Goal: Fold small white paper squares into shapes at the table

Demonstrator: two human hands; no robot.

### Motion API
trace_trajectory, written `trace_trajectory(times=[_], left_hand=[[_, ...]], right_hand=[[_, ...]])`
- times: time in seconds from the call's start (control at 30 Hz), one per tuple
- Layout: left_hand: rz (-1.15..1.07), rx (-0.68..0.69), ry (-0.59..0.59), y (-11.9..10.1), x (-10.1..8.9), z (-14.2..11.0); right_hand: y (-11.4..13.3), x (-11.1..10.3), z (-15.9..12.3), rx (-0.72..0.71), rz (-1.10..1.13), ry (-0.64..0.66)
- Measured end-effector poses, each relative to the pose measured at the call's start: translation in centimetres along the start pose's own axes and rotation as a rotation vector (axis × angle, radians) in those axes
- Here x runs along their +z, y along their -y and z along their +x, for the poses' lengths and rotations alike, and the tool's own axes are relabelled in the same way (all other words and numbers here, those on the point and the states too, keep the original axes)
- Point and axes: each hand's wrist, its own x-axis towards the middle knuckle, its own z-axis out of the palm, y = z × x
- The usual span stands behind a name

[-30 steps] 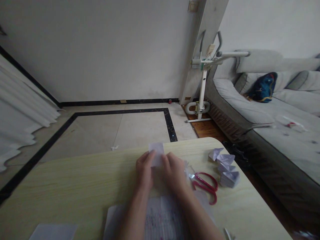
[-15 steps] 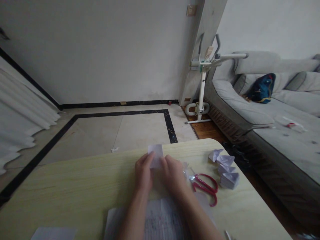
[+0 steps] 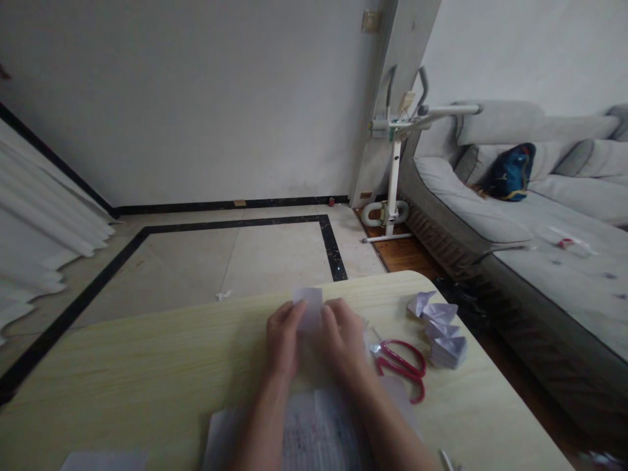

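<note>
My left hand [image 3: 283, 339] and my right hand [image 3: 344, 339] meet over a small piece of white paper [image 3: 309, 304] on the pale wooden table [image 3: 137, 366]. Both hands pinch the paper from either side, fingers closed on it, and its top edge sticks out beyond the fingertips. Beneath my forearms lies a larger printed sheet [image 3: 314, 428]. Red-handled scissors [image 3: 403, 366] lie just right of my right hand.
Several folded white paper shapes [image 3: 441, 327] sit near the table's right edge. Another sheet [image 3: 105, 460] lies at the near left. Beyond the table are a tiled floor, a white exercise machine [image 3: 395, 163] and a grey sofa [image 3: 515, 216] with a blue bag [image 3: 513, 171].
The paper sticks out less beyond my fingertips than before, and my hands have closed in over it. The view has shifted slightly.
</note>
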Motion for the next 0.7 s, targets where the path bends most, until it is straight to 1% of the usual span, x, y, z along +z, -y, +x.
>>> trace_trajectory(times=[0.17,0.23,0.3,0.43,0.7], left_hand=[[0.362,0.158,0.068,0.00,-0.10,-0.47],[0.414,0.167,0.095,-0.04,-0.09,-0.52],[0.383,0.147,0.109,0.02,-0.05,-0.47],[0.278,0.127,0.088,0.25,-0.01,-0.26],[0.265,0.123,0.086,0.41,-0.12,-0.24]], right_hand=[[0.10,0.02,0.11,0.084,0.053,-0.089],[0.04,0.03,0.17,0.109,0.055,-0.109],[0.03,-0.02,0.20,0.118,0.056,-0.111],[0.05,-0.21,0.24,0.123,0.059,-0.085],[-0.17,-0.36,0.45,0.133,0.054,-0.097]])
